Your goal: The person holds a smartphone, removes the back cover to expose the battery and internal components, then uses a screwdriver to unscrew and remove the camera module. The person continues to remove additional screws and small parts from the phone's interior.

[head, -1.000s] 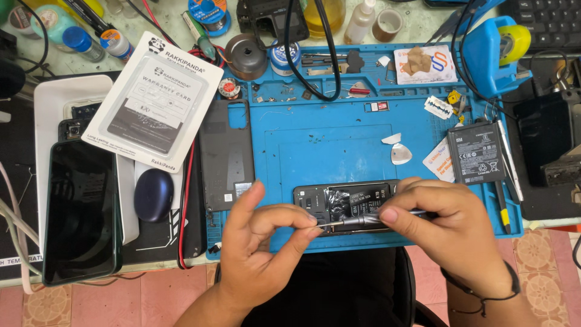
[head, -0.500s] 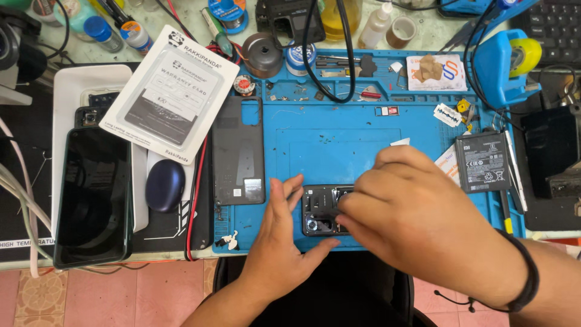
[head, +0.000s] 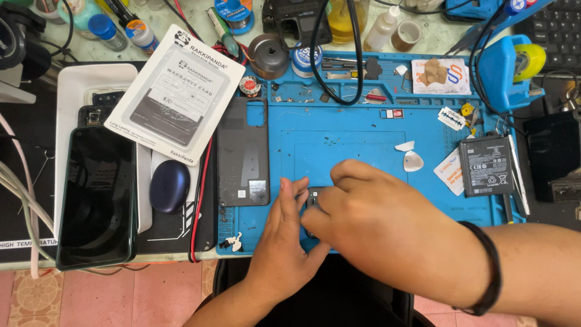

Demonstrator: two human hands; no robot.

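An opened black smartphone body (head: 311,198) is kept at the near edge of the blue silicone repair mat (head: 357,130), almost wholly hidden under the two hands. Only a small dark patch of it, with what seems to be the camera end, is seen between the fingers. The left hand (head: 284,239) is laid against its left end, fingers extended and pressed to the piece rather than wrapped round it. The right hand (head: 387,227), with a black band at the wrist, is spread over the rest from above; whether its fingers are pinched on something underneath cannot be told, since the palm covers them.

As a judgement from how things lie, the disassembly is well advanced. A dark grey plastic back cover (head: 243,152) is already off and laid flat at the mat's left side, a black rectangular battery (head: 486,166) is set apart at the right, and small screws and metal bits (head: 296,97) are scattered in the mat's upper trays. A pale triangular pick (head: 413,160) is left just beyond the right hand. A second black phone with a glossy screen (head: 97,197) is lying face up well to the left, beside a dark blue oval case (head: 170,186) and a white printed card (head: 175,94).

What is left appears to be the work inside the body itself; reassembly is not yet begun, as cover and battery are still apart from it.
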